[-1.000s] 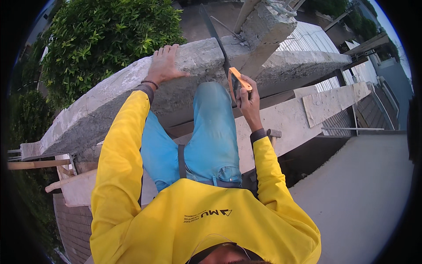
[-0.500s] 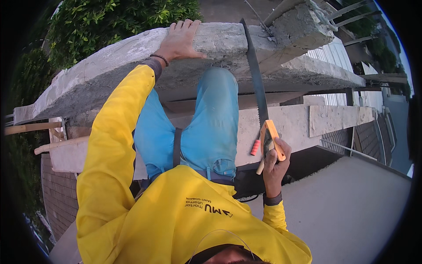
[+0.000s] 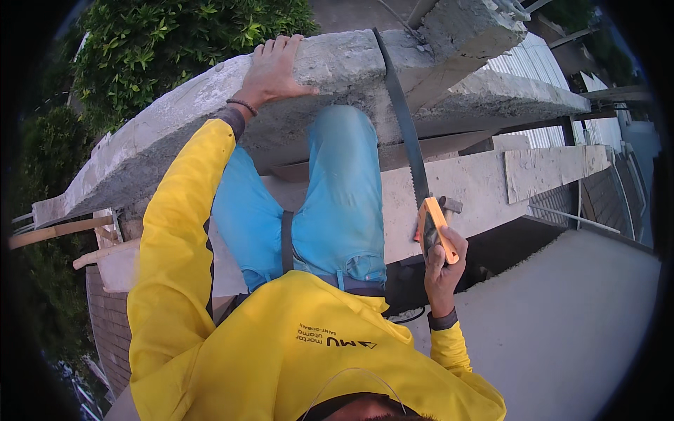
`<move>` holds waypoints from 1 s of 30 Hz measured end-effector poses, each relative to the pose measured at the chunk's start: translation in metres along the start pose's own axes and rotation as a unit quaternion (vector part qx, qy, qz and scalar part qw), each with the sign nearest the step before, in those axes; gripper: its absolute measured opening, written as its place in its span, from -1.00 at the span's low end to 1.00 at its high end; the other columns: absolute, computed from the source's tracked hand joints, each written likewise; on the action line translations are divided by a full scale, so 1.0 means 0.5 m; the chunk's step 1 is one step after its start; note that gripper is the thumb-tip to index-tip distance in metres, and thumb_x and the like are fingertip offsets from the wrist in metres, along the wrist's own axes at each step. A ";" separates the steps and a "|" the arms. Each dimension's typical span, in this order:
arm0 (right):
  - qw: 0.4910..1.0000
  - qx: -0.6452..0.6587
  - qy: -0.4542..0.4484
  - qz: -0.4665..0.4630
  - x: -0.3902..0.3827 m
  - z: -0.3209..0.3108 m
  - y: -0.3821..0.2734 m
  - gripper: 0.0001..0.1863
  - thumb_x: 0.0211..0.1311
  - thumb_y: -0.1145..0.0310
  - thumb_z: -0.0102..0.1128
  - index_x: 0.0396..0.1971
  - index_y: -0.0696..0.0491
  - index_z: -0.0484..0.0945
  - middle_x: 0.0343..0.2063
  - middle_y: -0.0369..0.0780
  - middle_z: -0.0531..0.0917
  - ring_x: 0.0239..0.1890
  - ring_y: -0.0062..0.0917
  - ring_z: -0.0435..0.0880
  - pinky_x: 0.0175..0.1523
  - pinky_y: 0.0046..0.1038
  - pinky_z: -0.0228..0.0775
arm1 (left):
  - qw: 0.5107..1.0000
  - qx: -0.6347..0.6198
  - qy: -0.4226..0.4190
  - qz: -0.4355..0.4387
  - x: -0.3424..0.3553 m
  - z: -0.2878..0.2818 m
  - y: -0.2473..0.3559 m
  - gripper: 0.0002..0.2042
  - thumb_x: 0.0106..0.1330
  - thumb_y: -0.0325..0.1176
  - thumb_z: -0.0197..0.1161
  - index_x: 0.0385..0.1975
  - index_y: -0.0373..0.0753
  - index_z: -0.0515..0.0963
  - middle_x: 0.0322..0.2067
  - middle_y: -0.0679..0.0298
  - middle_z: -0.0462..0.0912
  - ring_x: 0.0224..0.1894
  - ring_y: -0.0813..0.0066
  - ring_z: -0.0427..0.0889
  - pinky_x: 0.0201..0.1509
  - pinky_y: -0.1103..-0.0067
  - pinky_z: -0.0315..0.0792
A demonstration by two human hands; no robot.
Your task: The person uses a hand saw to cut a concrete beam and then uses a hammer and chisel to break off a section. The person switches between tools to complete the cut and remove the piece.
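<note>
A hand saw [image 3: 401, 105] with a long dark toothed blade and an orange handle reaches away from me, its far end lying across the top edge of a rough grey concrete beam [image 3: 344, 62]. My right hand [image 3: 442, 270] is closed round the saw's handle. To the left of the blade, my left hand [image 3: 274, 70] rests on the beam, thumb apart and fingers stretched over the top. Partly hidden behind the handle is a hammer [image 3: 451, 205], only its metal head showing clearly. A bit of something red [image 3: 418, 230] shows beside the handle.
My knees in blue trousers [image 3: 344, 161] are up against the beam. Beyond it stands a leafy bush [image 3: 196, 49]. A rough concrete post [image 3: 477, 31] rises at the far right. Below runs a pale ledge [image 3: 463, 182], with a dark gap and grey slab [image 3: 562, 309] nearer right.
The view has shifted a little. The saw's handle sits slightly nearer and to the right, and the hammer's head has come into sight behind it. My left hand stays on the beam.
</note>
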State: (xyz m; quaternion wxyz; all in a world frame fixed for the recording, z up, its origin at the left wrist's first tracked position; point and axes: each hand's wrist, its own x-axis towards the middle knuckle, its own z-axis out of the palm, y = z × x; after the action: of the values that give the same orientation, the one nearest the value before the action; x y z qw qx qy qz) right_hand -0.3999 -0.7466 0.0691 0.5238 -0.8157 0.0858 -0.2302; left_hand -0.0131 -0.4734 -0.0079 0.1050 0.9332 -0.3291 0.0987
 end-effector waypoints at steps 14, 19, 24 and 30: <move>0.998 -0.060 -0.015 0.003 -0.006 -0.026 0.049 -0.55 0.63 0.02 0.13 0.19 0.09 0.53 0.01 -0.05 0.73 -0.16 -0.47 0.79 0.02 -0.45 0.63 | 0.999 -0.016 -0.035 -0.005 0.012 -0.024 0.015 0.20 -0.12 0.39 0.61 0.45 -0.33 0.32 0.27 -0.07 0.47 0.34 -0.11 0.45 0.44 0.10 0.26; 0.998 -0.024 0.005 -0.049 0.260 0.161 0.107 -0.70 0.59 0.27 0.23 0.18 0.01 0.53 -0.15 -0.02 0.76 -0.26 -0.12 0.81 -0.16 -0.33 0.57 | 0.998 0.004 -0.065 -0.011 0.025 -0.038 0.024 0.21 -0.12 0.41 0.59 0.46 -0.32 0.32 0.25 -0.06 0.48 0.34 -0.10 0.45 0.43 0.08 0.27; 1.000 0.003 0.013 -0.028 0.233 0.196 0.288 -0.68 0.57 0.21 0.25 0.18 -0.02 0.52 -0.07 -0.02 0.76 -0.22 -0.09 0.81 -0.12 -0.33 0.58 | 0.999 -0.003 -0.033 0.006 0.014 -0.038 0.028 0.18 -0.13 0.38 0.62 0.46 -0.26 0.34 0.26 -0.02 0.49 0.34 -0.07 0.46 0.43 0.13 0.30; 0.991 -0.128 -0.018 -0.032 -0.020 -0.043 0.023 -0.66 0.58 0.25 0.21 0.18 0.10 0.57 0.09 -0.06 0.77 -0.03 -0.27 0.85 0.14 -0.36 0.62 | 1.000 -0.010 -0.015 0.016 0.018 -0.015 0.012 0.18 -0.15 0.40 0.60 0.45 -0.26 0.36 0.26 0.00 0.50 0.32 -0.04 0.46 0.41 0.10 0.29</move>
State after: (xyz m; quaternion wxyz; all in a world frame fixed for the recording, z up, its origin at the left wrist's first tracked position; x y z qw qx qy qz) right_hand -0.4176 -0.7650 0.0634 0.4087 -0.8825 0.0787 -0.2190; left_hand -0.0108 -0.4814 0.0024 0.1074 0.9284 -0.3460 0.0829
